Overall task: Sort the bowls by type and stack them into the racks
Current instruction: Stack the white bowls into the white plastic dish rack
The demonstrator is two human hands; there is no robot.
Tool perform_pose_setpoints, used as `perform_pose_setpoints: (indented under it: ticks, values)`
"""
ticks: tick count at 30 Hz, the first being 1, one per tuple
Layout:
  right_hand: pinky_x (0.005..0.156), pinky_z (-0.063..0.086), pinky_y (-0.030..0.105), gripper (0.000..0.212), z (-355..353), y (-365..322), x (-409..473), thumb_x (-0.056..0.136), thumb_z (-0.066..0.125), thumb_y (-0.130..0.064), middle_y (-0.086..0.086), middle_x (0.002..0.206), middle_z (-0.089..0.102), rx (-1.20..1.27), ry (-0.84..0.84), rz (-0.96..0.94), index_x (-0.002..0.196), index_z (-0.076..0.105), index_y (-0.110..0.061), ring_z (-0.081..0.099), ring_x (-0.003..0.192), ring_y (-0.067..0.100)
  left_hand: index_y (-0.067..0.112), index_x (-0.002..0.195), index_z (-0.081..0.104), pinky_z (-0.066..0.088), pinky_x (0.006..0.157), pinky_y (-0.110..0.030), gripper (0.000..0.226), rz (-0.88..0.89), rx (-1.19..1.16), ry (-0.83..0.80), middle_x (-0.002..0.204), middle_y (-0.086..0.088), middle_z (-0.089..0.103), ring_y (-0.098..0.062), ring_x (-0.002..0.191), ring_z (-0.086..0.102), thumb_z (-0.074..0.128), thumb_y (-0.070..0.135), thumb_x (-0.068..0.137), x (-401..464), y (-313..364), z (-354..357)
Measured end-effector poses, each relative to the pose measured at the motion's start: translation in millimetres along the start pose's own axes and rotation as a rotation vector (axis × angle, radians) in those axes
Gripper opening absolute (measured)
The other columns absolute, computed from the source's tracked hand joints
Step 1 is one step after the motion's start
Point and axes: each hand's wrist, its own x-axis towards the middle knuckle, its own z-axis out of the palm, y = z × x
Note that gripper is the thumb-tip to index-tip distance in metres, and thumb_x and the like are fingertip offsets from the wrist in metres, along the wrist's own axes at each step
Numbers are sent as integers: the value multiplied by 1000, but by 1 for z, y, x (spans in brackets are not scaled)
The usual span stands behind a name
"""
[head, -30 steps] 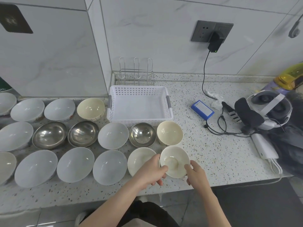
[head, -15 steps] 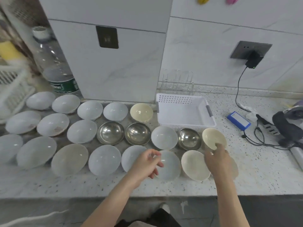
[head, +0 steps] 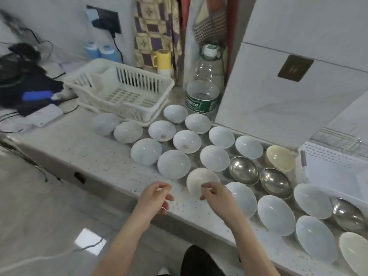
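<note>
Many bowls stand in rows on the speckled counter (head: 99,156). Most are white bowls (head: 173,164), with steel bowls (head: 244,170) and cream bowls (head: 280,158) toward the right. My right hand (head: 216,195) is at the near rim of one cream bowl (head: 199,179) at the counter's front edge; its fingers curl over that rim. My left hand (head: 155,198) hovers just left of that bowl, its fingers loosely curled and holding nothing. A cream slatted rack (head: 119,90) sits at the back left, and a white perforated basket (head: 338,168) at the right.
A large water bottle (head: 203,90) stands behind the bowls beside a white wall panel (head: 278,96). A yellow cup (head: 164,59) and blue bottles (head: 99,50) line the back. Dark cables and devices (head: 25,82) lie at the far left. The floor (head: 49,226) lies below the counter's edge.
The view has swung left along the counter. My right hand moved from the cream bowls at the right end to a cream bowl further left. My left hand moved left too.
</note>
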Motion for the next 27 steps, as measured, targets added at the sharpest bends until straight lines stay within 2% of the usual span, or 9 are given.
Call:
perform_pose_setpoints:
  ticks: [3,6,9,13,17,21,24,27]
  values:
    - [63,44,19,23,37,-36,9,94,52,-23,-7,82,74,31,-122,-34,112,66,-21,59,74,3,19,102,66,46,43,-25,12,-13,-77,95,67,0,74,-11,42,57,64,27,94,9,-4,-45]
    - [63,45,17,22,68,-69,21,93,52,-22,-6,82,75,79,-240,-32,110,66,-23,60,78,9,21,100,67,49,47,-27,11,-20,-135,177,70,-1,75,-12,45,59,65,29,93,20,-2,-79]
    - [45,36,11,21,96,-99,39,93,51,-22,-9,78,73,139,-330,9,109,65,-26,47,60,7,21,100,67,49,48,-25,11,-26,-169,210,71,0,75,-12,47,61,64,29,94,34,3,-109]
    - [42,28,15,20,135,-132,76,94,51,-25,-11,75,74,181,-397,52,107,65,-27,41,55,8,20,101,67,49,47,-25,11,-46,-188,240,70,0,75,-11,46,60,63,27,94,64,15,-149]
    - [39,25,17,20,182,-169,116,93,57,-29,-3,77,76,409,-434,232,110,64,-20,39,46,8,18,110,63,51,48,-26,17,-92,-216,269,90,-6,75,-15,54,61,59,27,97,106,33,-195]
    - [32,21,17,22,225,-200,148,92,60,-24,5,87,76,786,-484,496,110,58,-11,37,41,9,17,126,52,51,53,-29,29,-125,-230,307,100,-7,74,-18,63,62,55,28,98,155,58,-235]
    - [28,21,16,19,246,-212,168,93,59,-22,9,99,72,995,-443,650,108,58,-9,40,40,10,19,139,40,49,55,-31,44,-165,-226,331,104,-9,72,-21,70,62,54,28,99,187,71,-255]
    - [29,20,16,21,259,-219,184,93,58,-23,7,102,71,1053,-266,729,107,61,-8,42,44,9,19,147,29,47,53,-30,55,-220,-195,302,103,-11,71,-21,69,61,53,30,99,211,77,-267]
